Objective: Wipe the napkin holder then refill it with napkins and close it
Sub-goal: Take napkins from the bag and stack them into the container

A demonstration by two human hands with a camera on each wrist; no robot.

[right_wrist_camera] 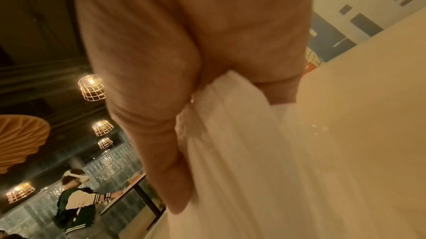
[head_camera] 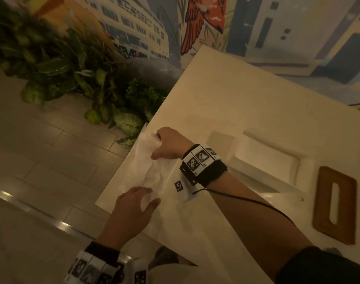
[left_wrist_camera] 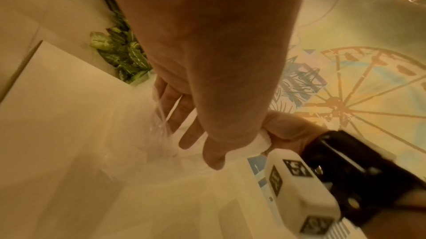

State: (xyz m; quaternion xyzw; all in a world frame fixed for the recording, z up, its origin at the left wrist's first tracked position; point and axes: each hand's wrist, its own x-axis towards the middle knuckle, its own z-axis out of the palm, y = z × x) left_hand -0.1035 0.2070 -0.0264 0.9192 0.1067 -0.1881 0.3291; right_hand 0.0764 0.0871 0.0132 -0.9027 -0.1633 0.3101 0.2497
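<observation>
While the right hand (head_camera: 168, 143) grips one end of the plastic-wrapped napkin pack (head_camera: 148, 171) at the tabletop (head_camera: 226, 103) edge, the left hand (head_camera: 134, 208) presses flat, fingers spread, on its other end; the wooden lid (head_camera: 334, 204) lies well apart.

Painted mural wall (head_camera: 134, 33), tiled floor (head_camera: 42, 156)

Black wristbands (head_camera: 212, 171), checkered white markers (head_camera: 197, 160)

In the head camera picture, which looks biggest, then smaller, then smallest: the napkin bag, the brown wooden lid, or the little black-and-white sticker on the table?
1. Napkin bag, biggest.
2. Wooden lid, smaller.
3. Sticker, far smallest.
</observation>
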